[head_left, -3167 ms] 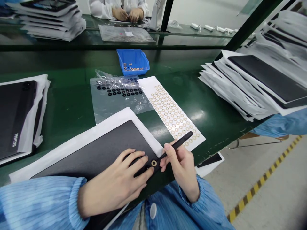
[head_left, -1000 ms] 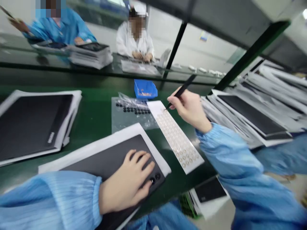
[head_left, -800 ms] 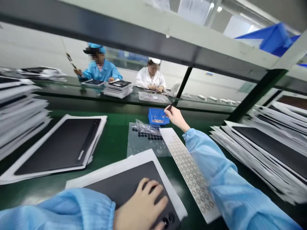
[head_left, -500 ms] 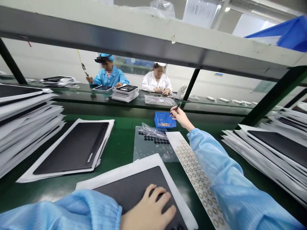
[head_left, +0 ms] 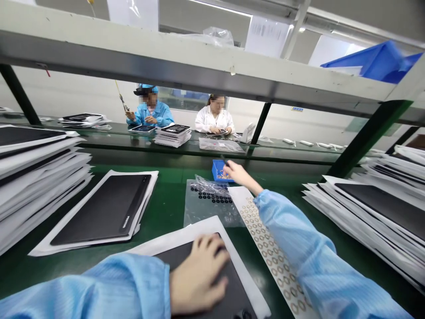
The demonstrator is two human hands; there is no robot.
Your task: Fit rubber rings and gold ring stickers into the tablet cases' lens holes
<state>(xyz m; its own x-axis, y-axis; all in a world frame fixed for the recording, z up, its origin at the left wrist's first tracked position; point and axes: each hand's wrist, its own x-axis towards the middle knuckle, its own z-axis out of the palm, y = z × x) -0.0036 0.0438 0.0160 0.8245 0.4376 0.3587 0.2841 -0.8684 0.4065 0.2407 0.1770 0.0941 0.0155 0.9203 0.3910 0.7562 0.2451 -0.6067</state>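
Observation:
My left hand [head_left: 202, 270], slightly blurred, lies with its fingers apart on a black tablet back panel [head_left: 239, 292], which rests on a white sheet [head_left: 252, 283]. Dark round lens openings show at the panel's near edge. My right hand [head_left: 237, 172] reaches forward, closed on a slim black tool [head_left: 225, 160] that looks like tweezers. It is at the right side of a small blue bin [head_left: 217, 170] with tiny orange-brown parts inside. Below my right forearm runs a white strip [head_left: 259, 235] covered in rows of rings. Beside it lies a clear sheet [head_left: 202, 215] with black rings.
Another black tablet panel [head_left: 102, 212] lies on white sheets at left. Tall stacks of wrapped panels stand at the left [head_left: 40, 177] and right [head_left: 375, 217]. A shelf beam [head_left: 199, 57] crosses overhead. Across the bench sit two co-workers, one in blue [head_left: 156, 115], one in white [head_left: 214, 119].
My right hand has moved left and slightly lower, nearer the blue bin. My left hand has slid up the panel towards its far edge. The view has tilted slightly.

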